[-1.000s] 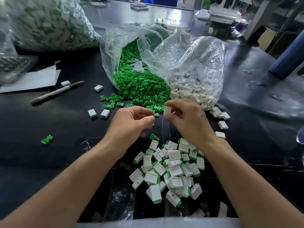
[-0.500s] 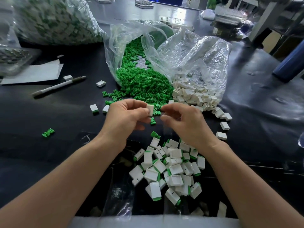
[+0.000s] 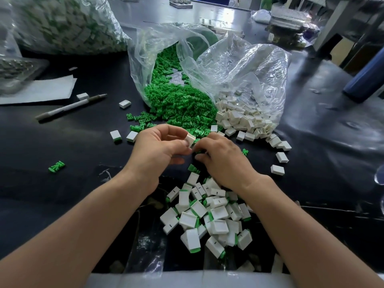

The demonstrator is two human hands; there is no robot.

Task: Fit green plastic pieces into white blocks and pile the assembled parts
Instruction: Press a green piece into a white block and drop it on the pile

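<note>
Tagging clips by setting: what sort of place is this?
Probably a small factory or assembly workshop: clear bags spill bulk green pieces and white blocks onto a black worktable, assembled parts lie heaped nearby, and another stuffed bag sits behind.

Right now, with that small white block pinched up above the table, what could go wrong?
1. The small white plastic block sits only at the fingertips of the left hand; a slip could drop it among the loose green plastic pieces.
2. The right hand covers the joint, so a crooked fit might go unseen.
3. The right wrist hangs over the heap of assembled white-and-green parts and could scatter it.
</note>
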